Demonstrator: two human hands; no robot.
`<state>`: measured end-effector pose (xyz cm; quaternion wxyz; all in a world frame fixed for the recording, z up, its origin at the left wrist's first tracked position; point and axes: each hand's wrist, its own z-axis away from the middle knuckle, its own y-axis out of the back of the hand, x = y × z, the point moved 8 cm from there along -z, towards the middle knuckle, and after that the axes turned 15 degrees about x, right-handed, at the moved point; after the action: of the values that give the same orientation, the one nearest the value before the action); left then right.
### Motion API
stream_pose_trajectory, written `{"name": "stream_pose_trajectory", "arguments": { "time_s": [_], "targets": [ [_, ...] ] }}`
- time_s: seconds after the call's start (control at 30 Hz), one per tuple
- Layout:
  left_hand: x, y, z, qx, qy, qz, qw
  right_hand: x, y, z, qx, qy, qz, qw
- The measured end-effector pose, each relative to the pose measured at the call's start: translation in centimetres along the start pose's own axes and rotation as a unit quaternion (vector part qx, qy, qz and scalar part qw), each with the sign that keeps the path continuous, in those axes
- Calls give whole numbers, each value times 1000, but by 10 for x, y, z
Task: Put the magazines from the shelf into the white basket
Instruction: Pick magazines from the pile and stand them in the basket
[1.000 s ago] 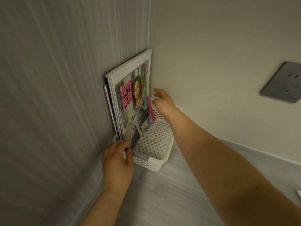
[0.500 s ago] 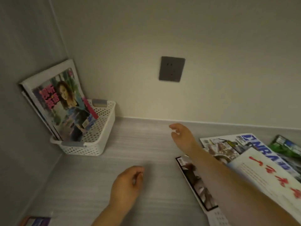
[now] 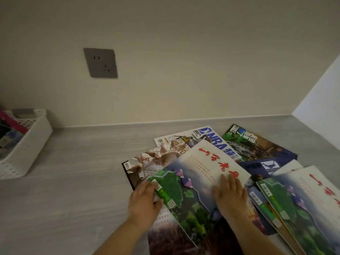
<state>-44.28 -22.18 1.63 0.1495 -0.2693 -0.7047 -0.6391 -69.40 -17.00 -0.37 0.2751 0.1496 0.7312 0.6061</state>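
Observation:
A loose pile of several magazines lies on the grey shelf (image 3: 82, 172) at the right. On top is a magazine with a green landscape and red brush lettering (image 3: 202, 173). My left hand (image 3: 143, 197) grips its near-left edge. My right hand (image 3: 230, 196) lies flat on its cover, fingers spread. Under it are a brown-covered magazine (image 3: 147, 162) and an NBA magazine (image 3: 211, 137). The white perforated basket (image 3: 36, 129) stands at the far left, partly cut off, with magazines (image 3: 9, 133) leaning inside it.
A second copy of the landscape magazine (image 3: 303, 199) and a dark blue one (image 3: 261, 166) lie to the right, a green-covered one (image 3: 253, 144) behind. A grey wall socket (image 3: 100, 63) is on the back wall. A side wall (image 3: 322, 107) closes the shelf at the right.
The view has swung right from the basket to the pile. Both hands left the basket, crossed the shelf and now rest on the top landscape magazine.

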Motion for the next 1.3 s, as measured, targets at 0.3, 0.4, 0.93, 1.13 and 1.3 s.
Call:
{"name": "stream_pose_trajectory", "arguments": {
  "time_s": [0.3, 0.4, 0.93, 1.13, 1.3],
  "targets": [
    [27, -32, -38, -30, 67, -135, 988, 6, -10, 2, -4, 68, -8, 998],
    [22, -31, -46, -46, 95, -156, 982, 6, -11, 1, -7, 73, -20, 997],
    [41, -12, -54, -112, 15, -72, 991, 4, -6, -2, 3, 81, -101, 992],
    [32, 25, -26, 0, 37, 71, 997, 3, 16, -12, 28, -195, -437, 878],
    [9, 80, -17, 102, 66, 218, 968, -54, 24, -11, -58, -240, -547, 800]
  ]
}}
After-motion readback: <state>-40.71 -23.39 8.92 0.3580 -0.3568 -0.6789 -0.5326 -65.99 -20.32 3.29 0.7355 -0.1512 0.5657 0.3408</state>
